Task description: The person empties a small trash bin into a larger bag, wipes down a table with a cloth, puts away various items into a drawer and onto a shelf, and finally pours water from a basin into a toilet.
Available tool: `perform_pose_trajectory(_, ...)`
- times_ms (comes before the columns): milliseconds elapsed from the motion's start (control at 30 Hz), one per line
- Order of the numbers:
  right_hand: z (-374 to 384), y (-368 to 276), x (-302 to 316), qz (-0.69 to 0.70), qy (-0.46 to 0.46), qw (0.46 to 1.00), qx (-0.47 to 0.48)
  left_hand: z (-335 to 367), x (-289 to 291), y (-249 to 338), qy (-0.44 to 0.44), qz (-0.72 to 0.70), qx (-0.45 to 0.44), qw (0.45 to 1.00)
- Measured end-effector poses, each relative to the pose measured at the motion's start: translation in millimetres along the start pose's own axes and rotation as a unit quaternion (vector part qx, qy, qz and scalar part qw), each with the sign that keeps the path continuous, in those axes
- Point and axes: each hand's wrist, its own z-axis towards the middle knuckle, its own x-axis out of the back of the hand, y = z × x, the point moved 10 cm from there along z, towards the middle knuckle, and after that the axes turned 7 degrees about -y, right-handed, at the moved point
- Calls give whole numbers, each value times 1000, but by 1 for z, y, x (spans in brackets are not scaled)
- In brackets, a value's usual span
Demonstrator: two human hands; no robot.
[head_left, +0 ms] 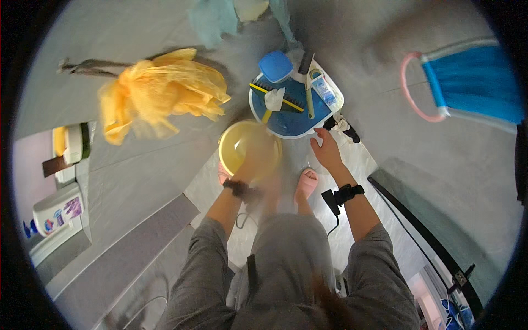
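Note:
My left hand (256, 157) is smeared by motion over a round yellow bucket (230, 135), so its fingers cannot be made out. Beside the white rim of a blue-bottomed basin (289, 127), my right hand (328, 149) has its thumb and fingers apart and holds nothing; whether a fingertip touches the rim I cannot tell. Inside the basin lie a blue-lidded box (276, 66), a yellow brush with dark bristles (291, 104), a crumpled white piece (274, 99), a tool with a pale green handle (309, 102) and a white-and-blue packet (323, 90).
A yellow plastic bag (165, 91) hangs at the left. Bluish cloth (214, 22) is at the top, and a blue fabric item with a pink hoop (467, 82) at the right. A dark-framed edge (418, 234) runs at lower right. Bottles (58, 212) stand far left.

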Motion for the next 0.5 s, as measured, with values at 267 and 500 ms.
perform_pose_trajectory(267,59,58,-22,-80,68,994,17,101,-10,7,111,215,-74,967)
perform_pose_trajectory(500,107,49,-20,-161,67,984,-30,123,-25,6,53,234,-83,967)
